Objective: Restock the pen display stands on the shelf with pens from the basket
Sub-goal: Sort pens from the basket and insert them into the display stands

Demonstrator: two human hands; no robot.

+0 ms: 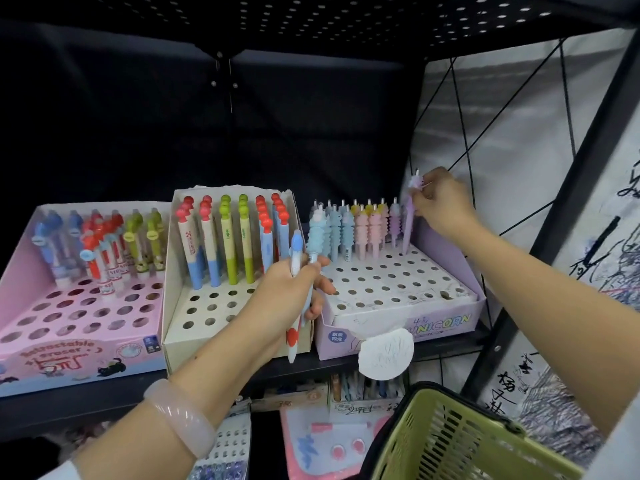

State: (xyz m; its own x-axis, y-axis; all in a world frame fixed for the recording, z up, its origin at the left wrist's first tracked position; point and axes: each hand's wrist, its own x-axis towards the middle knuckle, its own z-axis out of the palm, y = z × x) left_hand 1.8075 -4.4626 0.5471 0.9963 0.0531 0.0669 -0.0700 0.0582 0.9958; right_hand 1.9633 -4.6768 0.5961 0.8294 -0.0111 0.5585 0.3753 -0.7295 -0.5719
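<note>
Three pen display stands sit on a black shelf: a pink stand (52,344) at the left, a cream stand (194,327) in the middle, and a purple unicorn stand (415,323) at the right. My right hand (441,202) pinches the top of a purple pen (408,223) standing upright in the back row of the unicorn stand, at its right end. My left hand (291,296) grips a bunch of pens (299,271) in front of the cream stand, with a blue-capped one uppermost. The green basket (450,441) hangs at the lower right.
A perforated black shelf (311,15) lies overhead. Thin black wire braces (464,133) cross behind my right hand. A white round tag (384,355) hangs off the unicorn stand's front. More stationery (329,427) fills the shelf below. A black post (554,220) slants at the right.
</note>
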